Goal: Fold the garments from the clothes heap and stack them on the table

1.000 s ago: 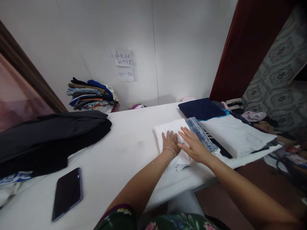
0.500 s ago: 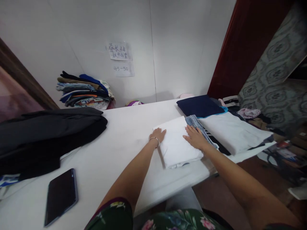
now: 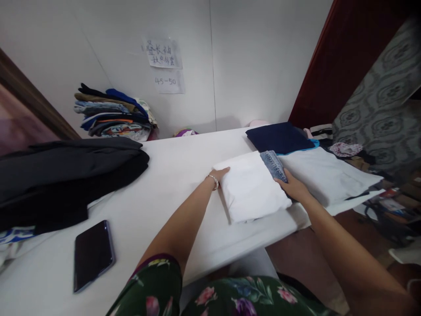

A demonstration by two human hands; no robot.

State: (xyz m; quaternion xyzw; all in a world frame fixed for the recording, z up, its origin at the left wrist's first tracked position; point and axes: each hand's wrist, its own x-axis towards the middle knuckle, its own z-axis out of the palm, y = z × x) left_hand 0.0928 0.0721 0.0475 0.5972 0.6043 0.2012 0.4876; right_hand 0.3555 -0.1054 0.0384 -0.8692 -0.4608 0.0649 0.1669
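Note:
A folded white garment (image 3: 251, 188) lies on the white table, with a folded piece of blue denim (image 3: 272, 163) showing along its right side. At the left edge of the white garment my left hand (image 3: 219, 174), with a bracelet on the wrist, has its thumb on top and its other fingers hidden by the cloth. My right hand (image 3: 294, 186) grips the right side of the bundle at the denim, thumb toward the white garment. Close to the right hand lies a larger folded white cloth (image 3: 329, 175).
A navy folded garment (image 3: 279, 137) lies at the table's back right. Black and grey clothes (image 3: 66, 171) cover the left side, near a phone (image 3: 94, 254). A pile of folded clothes (image 3: 113, 114) stands by the wall. The table's front edge (image 3: 243, 259) runs close to my body.
My right hand has moved from the top of the white garment to its right side and grips there. My left hand has shifted onto the left edge. The black-striped piece beside the denim is now hidden.

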